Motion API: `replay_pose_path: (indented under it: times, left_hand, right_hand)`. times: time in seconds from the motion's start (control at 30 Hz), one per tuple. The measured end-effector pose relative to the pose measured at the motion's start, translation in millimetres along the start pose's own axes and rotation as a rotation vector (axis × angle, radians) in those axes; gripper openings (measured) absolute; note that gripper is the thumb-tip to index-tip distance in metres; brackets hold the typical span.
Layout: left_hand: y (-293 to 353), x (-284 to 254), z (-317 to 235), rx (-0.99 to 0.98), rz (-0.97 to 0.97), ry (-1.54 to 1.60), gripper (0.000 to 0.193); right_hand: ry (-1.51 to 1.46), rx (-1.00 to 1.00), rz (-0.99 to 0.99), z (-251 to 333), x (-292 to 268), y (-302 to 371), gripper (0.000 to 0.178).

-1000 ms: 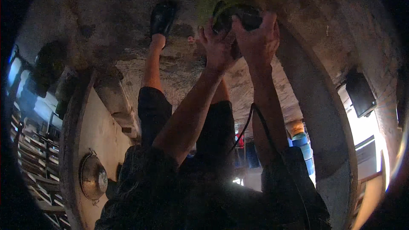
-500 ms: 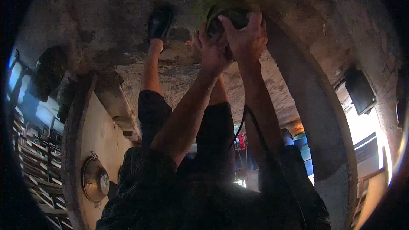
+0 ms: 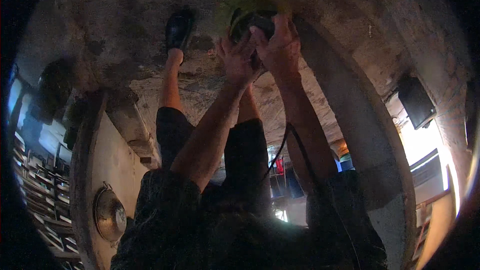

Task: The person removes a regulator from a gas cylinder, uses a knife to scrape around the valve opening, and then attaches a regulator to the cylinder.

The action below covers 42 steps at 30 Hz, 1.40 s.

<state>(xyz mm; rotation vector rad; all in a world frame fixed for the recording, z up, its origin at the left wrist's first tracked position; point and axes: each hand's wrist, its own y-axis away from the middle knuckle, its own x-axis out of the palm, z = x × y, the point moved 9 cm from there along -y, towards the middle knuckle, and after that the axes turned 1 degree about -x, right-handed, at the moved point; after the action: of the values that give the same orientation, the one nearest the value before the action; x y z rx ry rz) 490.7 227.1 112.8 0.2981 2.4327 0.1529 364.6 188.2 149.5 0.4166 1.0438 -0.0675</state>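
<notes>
My left hand (image 3: pixel 237 61) and my right hand (image 3: pixel 280 50) are close together at the top middle, both with bent fingers against a dark, rounded thing (image 3: pixel 260 22). Its kind is too dim to tell. A yellowish-green, blurred patch (image 3: pixel 227 15) surrounds it on the far side. The right thumb lies across its near face; the left fingers are on its lower left and partly hidden. My right lower leg (image 3: pixel 247 104) runs up behind the left forearm, its foot hidden by the hands. On my left foot is a black shoe (image 3: pixel 179 29), flat on the floor.
A stained, rough floor (image 3: pixel 200 90) spreads around me. Low concrete walls stand left (image 3: pixel 85 170) and right (image 3: pixel 350 100). A metal bowl or pan (image 3: pixel 110 215) hangs at the left, beside stacked slats (image 3: pixel 45 190). A dark, flat box (image 3: pixel 416 101) is at the right, and a thin cord (image 3: pixel 281 152) dangles by my right arm.
Both hands and the dark thing appear slightly farther left in the view, as do the shoe and walls, so the view itself has shifted. The grip looks much the same.
</notes>
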Motion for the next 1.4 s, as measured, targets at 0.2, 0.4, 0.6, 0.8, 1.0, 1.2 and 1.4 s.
replay_pose_path:
  times: [0.2,0.4,0.6,0.8,1.0,1.2,1.4]
  left_hand:
    - [-3,9,11,-0.079,0.121,-0.18,0.044]
    - [4,9,20,0.134,0.169,-0.211,0.046]
    - [4,29,-22,0.162,0.168,-0.257,0.05]
    - [7,18,3,0.113,0.218,-0.119,0.054]
    - [8,12,-2,0.219,0.122,-0.134,0.055]
    - [10,12,-2,0.168,0.156,-0.287,0.062]
    - [4,9,-6,0.188,0.123,-0.217,0.061]
  right_hand:
    - [0.032,0.279,0.23,-13,13,-5,0.054]
    - [0.021,0.237,0.14,-7,8,8,0.065]
    - [-0.408,0.437,-0.101,-74,-62,59,0.054]
    - [-0.329,0.588,-0.199,-101,-47,118,0.047]
    - [-0.377,0.654,-0.212,-123,-18,152,0.044]
    - [-0.341,0.567,-0.235,-123,-21,151,0.04]
    - [-0.254,0.683,-0.165,-131,-34,140,0.04]
